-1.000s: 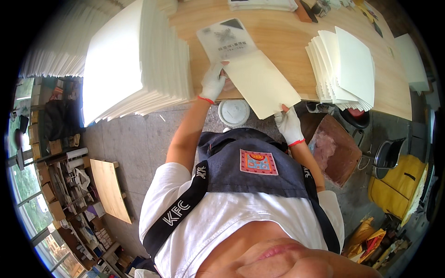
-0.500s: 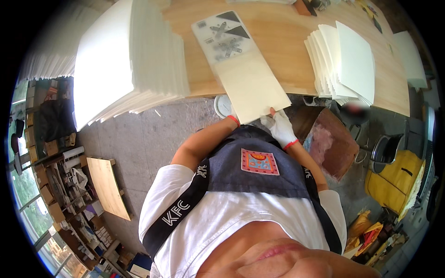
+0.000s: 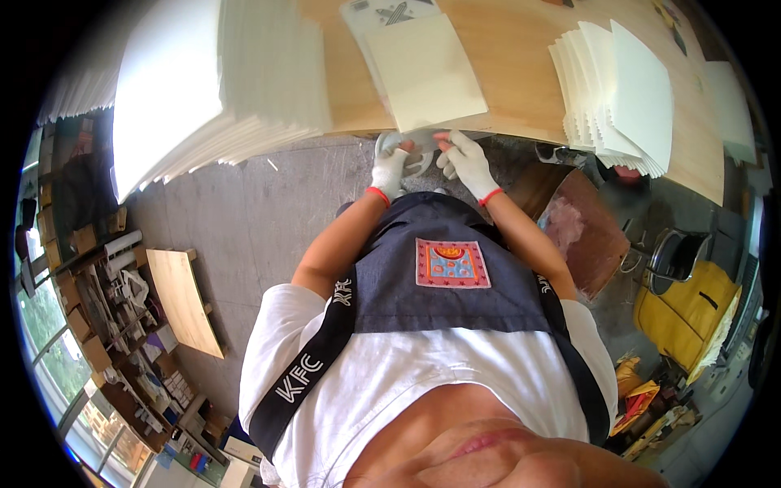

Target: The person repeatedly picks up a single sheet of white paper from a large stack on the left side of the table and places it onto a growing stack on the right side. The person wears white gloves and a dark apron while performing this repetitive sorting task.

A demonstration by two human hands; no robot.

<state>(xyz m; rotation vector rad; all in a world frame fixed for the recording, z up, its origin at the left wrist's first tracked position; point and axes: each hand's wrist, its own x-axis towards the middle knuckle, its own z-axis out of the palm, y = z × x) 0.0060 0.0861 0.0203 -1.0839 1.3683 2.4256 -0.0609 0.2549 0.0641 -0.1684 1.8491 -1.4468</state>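
Observation:
A cream sheet (image 3: 425, 71) lies on the wooden table (image 3: 521, 73) over a printed sheet (image 3: 389, 11), close to the near edge. Both my hands wear white gloves with red cuffs. My left hand (image 3: 389, 167) and my right hand (image 3: 462, 159) are close together just below the table edge, under the cream sheet. Their fingers are curled and the fingertips nearly meet. I make out nothing between the fingers. A white round thing (image 3: 416, 159) on the floor shows partly behind them.
A tall stack of white sheets (image 3: 203, 81) fills the table's left end. A fanned stack of cream sheets (image 3: 626, 93) lies at the right. On the floor are a brown box (image 3: 582, 232), a metal pot (image 3: 675, 256), a yellow bag (image 3: 691, 313) and a wooden board (image 3: 185, 299).
Both hands drew back from the cream sheet toward my body and came together at the table edge. The sheet now lies farther up the table.

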